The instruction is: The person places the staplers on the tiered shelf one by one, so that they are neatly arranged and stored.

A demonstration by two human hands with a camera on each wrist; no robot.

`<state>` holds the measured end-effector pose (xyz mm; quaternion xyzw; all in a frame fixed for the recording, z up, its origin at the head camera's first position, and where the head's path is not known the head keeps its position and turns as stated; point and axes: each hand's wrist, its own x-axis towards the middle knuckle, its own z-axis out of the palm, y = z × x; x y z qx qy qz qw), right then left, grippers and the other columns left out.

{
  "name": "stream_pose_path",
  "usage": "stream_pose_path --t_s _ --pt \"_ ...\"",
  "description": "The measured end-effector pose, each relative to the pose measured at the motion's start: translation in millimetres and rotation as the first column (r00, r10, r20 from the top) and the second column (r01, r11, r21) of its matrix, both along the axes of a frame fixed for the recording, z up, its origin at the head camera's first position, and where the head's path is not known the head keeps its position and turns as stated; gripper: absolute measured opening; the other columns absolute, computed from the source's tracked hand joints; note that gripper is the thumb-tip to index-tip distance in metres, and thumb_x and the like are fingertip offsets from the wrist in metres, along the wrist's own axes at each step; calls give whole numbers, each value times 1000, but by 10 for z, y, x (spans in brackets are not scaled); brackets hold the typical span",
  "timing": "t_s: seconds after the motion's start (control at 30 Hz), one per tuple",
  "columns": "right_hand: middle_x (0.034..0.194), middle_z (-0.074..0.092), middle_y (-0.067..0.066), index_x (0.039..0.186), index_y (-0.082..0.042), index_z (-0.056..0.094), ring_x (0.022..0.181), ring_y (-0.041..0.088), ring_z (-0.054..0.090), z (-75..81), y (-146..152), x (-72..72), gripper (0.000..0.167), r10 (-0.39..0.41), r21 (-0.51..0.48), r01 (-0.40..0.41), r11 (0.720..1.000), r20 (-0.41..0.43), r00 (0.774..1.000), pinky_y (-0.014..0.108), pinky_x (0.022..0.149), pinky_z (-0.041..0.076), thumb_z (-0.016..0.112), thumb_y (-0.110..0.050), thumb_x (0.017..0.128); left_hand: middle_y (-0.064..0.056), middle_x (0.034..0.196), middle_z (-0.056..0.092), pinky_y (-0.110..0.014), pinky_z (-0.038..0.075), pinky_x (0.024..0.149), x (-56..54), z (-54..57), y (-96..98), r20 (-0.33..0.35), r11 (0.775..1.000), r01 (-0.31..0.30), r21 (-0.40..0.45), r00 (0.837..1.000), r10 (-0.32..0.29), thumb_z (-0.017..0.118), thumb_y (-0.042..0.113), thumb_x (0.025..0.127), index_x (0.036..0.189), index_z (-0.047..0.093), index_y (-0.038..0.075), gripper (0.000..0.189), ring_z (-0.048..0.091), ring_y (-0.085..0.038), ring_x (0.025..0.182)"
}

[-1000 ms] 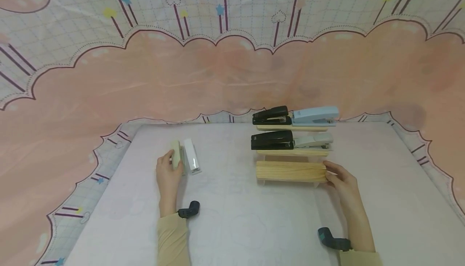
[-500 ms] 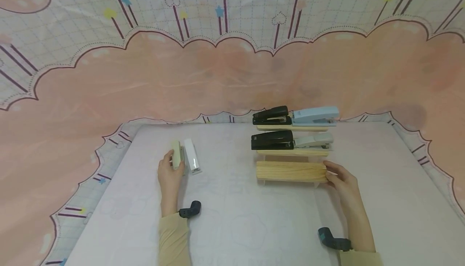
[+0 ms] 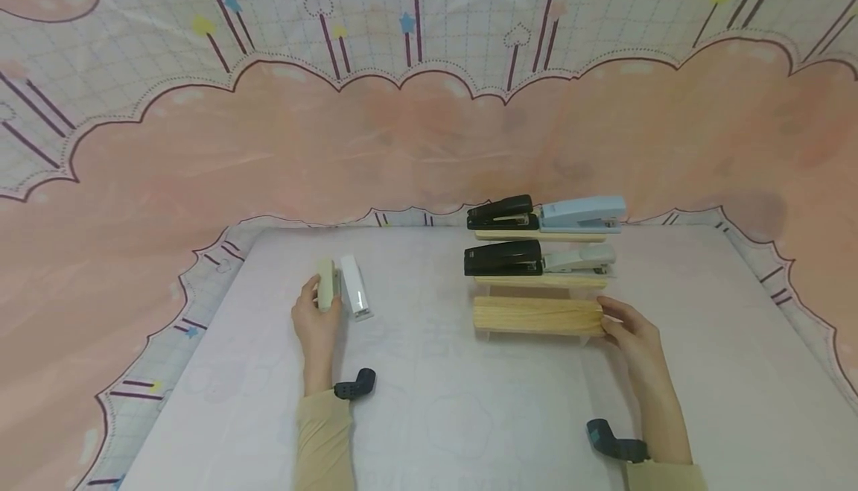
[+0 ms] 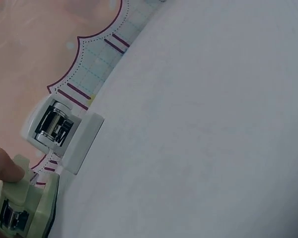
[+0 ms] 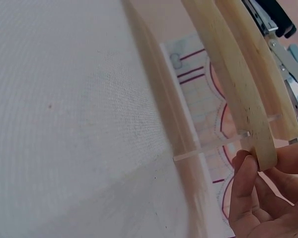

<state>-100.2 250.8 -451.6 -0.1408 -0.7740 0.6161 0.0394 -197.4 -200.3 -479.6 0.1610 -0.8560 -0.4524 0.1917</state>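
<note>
On the left of the table my left hand (image 3: 318,328) grips a pale green stapler (image 3: 326,284) between thumb and fingers. In the left wrist view a thumb or finger lies against the green stapler (image 4: 27,203). Just right of it stands a white stapler (image 3: 354,287), apart from the hand. My right hand (image 3: 633,334) pinches the right end of the lowest wooden shelf (image 3: 536,316) of a tiered rack. The right wrist view shows that grip on the shelf end (image 5: 260,144), with a clear support under the board.
On the middle tier sit a black stapler (image 3: 503,258) and a pale grey stapler (image 3: 579,258). The top tier carries another black stapler (image 3: 499,212) and a light blue stapler (image 3: 582,213). A patterned cloth (image 3: 429,133) hangs behind the white table (image 3: 429,401).
The left wrist and forearm have shifted slightly to the right, while the fingers stay on the pale green stapler. The right hand has not moved on the shelf.
</note>
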Motion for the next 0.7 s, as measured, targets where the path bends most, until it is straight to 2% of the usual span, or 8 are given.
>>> stream_pose_path --t_s 0.27,0.7 --pt "103 52 -29 137 6 45 90 -11 54 -6 -7 1 43 -5 -8 5 1000 2 1000 10 76 48 48 -11 98 -28 122 56 -54 48 89 6 39 5 12 998 -45 37 999 45 60 6 86 140 47 5 56 53 -39 106" --pt "104 50 -29 139 4 43 93 -12 52 -34 3 -5 43 0 -1 0 1000 9 1000 9 78 48 47 -11 99 -28 121 56 -52 48 87 18 97 29 -6 996 -73 56 997 73 60 4 86 138 49 5 54 52 -38 104"
